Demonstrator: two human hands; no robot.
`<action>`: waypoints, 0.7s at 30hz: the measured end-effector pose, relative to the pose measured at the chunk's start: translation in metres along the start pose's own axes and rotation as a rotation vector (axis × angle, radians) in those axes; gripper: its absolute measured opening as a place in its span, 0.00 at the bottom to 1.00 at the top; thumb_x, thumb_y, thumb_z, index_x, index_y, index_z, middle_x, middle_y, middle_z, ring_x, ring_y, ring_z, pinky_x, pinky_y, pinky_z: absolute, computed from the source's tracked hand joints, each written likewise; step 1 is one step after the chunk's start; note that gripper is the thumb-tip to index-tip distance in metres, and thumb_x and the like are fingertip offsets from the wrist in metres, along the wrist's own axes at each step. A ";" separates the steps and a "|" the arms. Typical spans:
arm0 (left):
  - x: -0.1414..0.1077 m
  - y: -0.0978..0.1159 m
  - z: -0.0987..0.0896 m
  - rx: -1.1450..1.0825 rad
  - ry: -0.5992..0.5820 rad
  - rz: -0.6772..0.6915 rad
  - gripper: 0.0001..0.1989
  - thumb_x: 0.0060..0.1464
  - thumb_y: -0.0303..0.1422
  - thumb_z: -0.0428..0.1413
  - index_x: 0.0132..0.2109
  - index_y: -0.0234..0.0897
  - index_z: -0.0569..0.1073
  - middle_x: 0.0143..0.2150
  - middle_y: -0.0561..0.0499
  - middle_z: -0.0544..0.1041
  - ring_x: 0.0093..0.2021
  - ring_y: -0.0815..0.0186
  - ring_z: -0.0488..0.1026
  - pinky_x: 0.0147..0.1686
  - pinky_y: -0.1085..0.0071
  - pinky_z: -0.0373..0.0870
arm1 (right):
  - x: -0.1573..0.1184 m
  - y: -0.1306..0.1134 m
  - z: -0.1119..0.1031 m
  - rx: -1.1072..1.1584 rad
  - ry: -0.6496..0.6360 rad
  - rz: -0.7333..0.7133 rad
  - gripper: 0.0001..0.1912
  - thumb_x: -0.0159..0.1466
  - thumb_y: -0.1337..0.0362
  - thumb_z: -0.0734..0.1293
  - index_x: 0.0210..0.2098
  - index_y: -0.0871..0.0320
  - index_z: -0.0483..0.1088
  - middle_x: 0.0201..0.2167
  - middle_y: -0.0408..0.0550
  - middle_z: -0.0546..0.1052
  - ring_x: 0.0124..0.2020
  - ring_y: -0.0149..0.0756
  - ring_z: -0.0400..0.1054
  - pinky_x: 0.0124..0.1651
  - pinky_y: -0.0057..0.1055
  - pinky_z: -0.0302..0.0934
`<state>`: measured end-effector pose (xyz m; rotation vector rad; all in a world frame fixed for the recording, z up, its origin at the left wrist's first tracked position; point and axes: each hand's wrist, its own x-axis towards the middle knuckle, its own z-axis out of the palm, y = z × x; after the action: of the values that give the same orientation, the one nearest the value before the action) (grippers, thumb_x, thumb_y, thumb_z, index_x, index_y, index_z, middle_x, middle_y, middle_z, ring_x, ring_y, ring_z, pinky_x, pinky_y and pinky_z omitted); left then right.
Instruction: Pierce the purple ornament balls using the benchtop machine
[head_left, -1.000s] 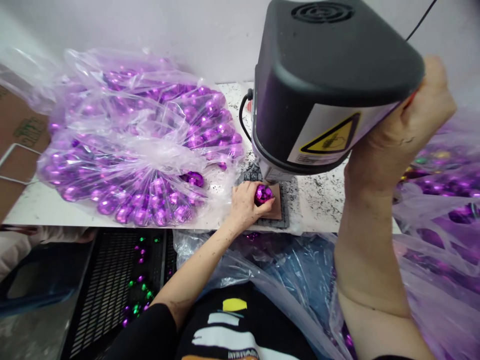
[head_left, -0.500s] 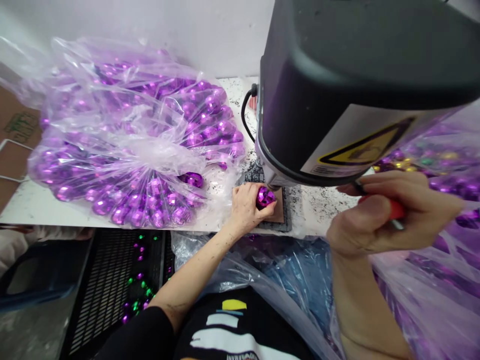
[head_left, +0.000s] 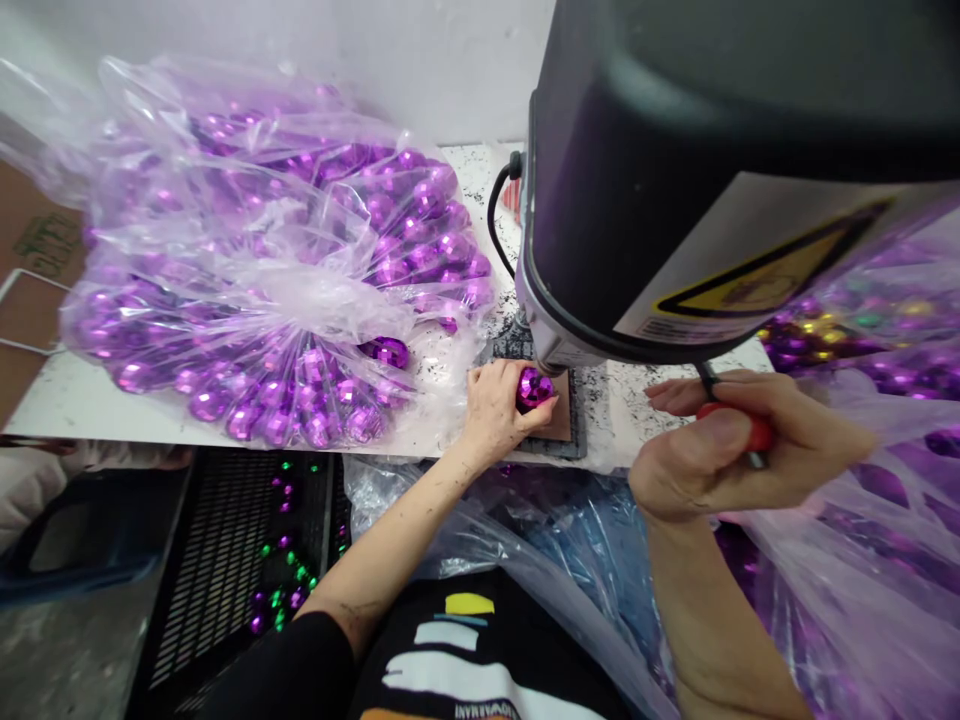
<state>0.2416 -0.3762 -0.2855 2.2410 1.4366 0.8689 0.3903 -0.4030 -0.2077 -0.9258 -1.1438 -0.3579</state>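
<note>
My left hand (head_left: 497, 408) grips a shiny purple disco ball (head_left: 535, 387) between thumb and fingers. The ball sits over a small brown board (head_left: 556, 418) on the drill press base (head_left: 576, 405), right under the machine's lower end. My right hand (head_left: 739, 445) is closed round a red-knobbed metal lever (head_left: 754, 430) to the right of the black drill press head (head_left: 675, 200). The head hides the tool tip and part of the ball's top.
A clear bag of purple balls (head_left: 300, 300) fills the bench's left. One loose ball (head_left: 388, 352) lies at its edge. More bagged purple balls (head_left: 900, 350) are at right. A black crate (head_left: 217, 560) with beads stands below; a cardboard box (head_left: 34, 250) is at far left.
My right hand and the lever have moved left and slightly down. My left hand keeps its hold on the ball under the machine. The view has shifted slightly.
</note>
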 end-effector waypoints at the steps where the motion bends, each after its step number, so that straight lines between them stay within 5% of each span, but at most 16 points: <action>1: 0.000 0.000 0.000 0.001 0.007 0.003 0.17 0.55 0.41 0.63 0.47 0.39 0.72 0.44 0.49 0.76 0.47 0.59 0.71 0.49 0.62 0.59 | -0.002 0.000 0.000 0.010 0.008 0.007 0.11 0.64 0.58 0.65 0.29 0.58 0.66 0.22 0.36 0.66 0.21 0.24 0.66 0.24 0.26 0.54; 8: 0.000 -0.002 0.002 -0.002 0.017 0.024 0.16 0.55 0.41 0.63 0.46 0.37 0.71 0.43 0.49 0.76 0.46 0.59 0.71 0.48 0.62 0.58 | -0.011 0.002 0.005 0.039 0.058 0.025 0.11 0.64 0.57 0.65 0.31 0.58 0.66 0.26 0.38 0.66 0.21 0.23 0.64 0.23 0.26 0.58; 18: -0.002 -0.007 0.007 -0.009 0.029 0.032 0.17 0.56 0.42 0.62 0.46 0.37 0.70 0.42 0.48 0.75 0.46 0.59 0.71 0.48 0.62 0.59 | -0.036 0.018 -0.005 0.022 -0.082 0.033 0.05 0.64 0.61 0.62 0.36 0.56 0.63 0.22 0.37 0.65 0.23 0.26 0.66 0.29 0.28 0.62; 21: -0.002 -0.008 0.008 -0.019 0.029 0.035 0.18 0.56 0.43 0.62 0.47 0.37 0.70 0.42 0.48 0.75 0.46 0.59 0.71 0.49 0.61 0.59 | -0.031 0.019 -0.010 -0.075 -0.147 0.094 0.14 0.67 0.53 0.57 0.34 0.57 0.61 0.20 0.38 0.61 0.22 0.25 0.63 0.28 0.28 0.60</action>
<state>0.2411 -0.3740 -0.2969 2.2542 1.3996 0.9258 0.3961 -0.4058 -0.2450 -1.0820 -1.2225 -0.2608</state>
